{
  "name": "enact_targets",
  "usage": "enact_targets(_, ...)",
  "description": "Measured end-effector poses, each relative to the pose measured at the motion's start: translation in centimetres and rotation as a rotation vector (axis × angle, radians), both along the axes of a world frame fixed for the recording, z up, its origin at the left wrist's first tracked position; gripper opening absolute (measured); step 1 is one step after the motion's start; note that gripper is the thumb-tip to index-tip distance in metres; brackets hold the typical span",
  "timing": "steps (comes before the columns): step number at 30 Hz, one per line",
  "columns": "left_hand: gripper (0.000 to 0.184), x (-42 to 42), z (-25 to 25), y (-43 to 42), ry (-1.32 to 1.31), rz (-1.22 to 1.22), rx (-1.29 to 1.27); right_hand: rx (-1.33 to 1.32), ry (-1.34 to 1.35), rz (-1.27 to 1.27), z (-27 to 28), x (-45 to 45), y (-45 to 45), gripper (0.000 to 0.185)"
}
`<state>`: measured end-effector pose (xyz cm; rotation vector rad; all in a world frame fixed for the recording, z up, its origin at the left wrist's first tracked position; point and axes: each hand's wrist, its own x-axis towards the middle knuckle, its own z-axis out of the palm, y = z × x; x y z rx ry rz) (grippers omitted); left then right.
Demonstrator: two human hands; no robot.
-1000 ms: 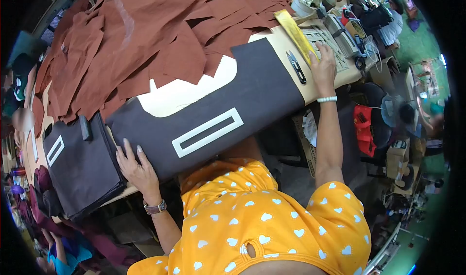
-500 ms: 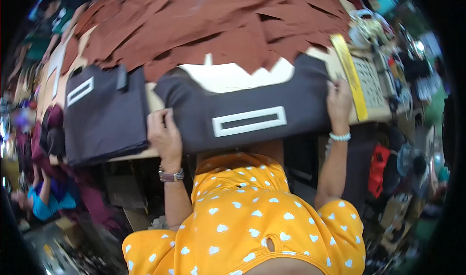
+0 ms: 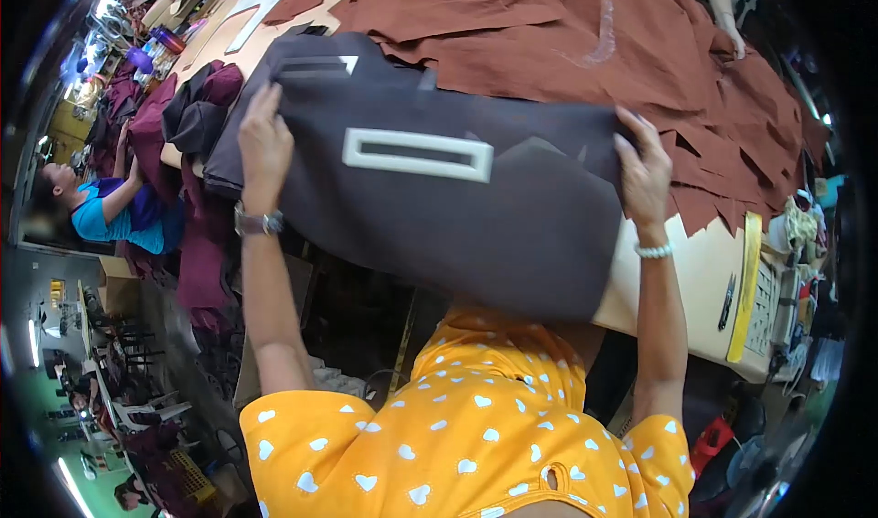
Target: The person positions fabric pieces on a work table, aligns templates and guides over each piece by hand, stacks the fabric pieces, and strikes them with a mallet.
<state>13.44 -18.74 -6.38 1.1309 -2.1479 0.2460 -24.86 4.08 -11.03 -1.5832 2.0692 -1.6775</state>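
Both outstretched, left hand (image 3: 264, 143) and right hand (image 3: 647, 178) grip dark fabric (image 3: 476, 230).

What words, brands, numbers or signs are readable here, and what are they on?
None can be read.
Dark panel and the white frame on it: no lettering visible.
Yellow strip at right: any markings too small to read.
Wristwatch: any numbers too small to read.
Brown fabric: no readable word.

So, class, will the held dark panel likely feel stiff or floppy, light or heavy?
The dark panel is probably floppy: its lower edge hangs in a curve. It seems light: left hand and right hand grip only its edges.
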Motion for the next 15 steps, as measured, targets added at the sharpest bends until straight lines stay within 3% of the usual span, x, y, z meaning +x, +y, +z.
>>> enact_targets(4,0.05,3.6,0.6,-9.0,-0.137,0.165,-0.06,-0.028,0.13,0.1,0.3,3.7,-8.3,0.055)
enact_targets(8,0.048,4.9,1.3,-15.9,-0.239,0.321,-0.046,0.028,0.296,0.087,-0.2,6.2,-14.5,0.068)
enact_targets(15,0.055,4.1,1.8,-22.3,-0.309,0.471,0.129,0.133,0.324,0.023,-0.4,9.1,-19.7,0.072)
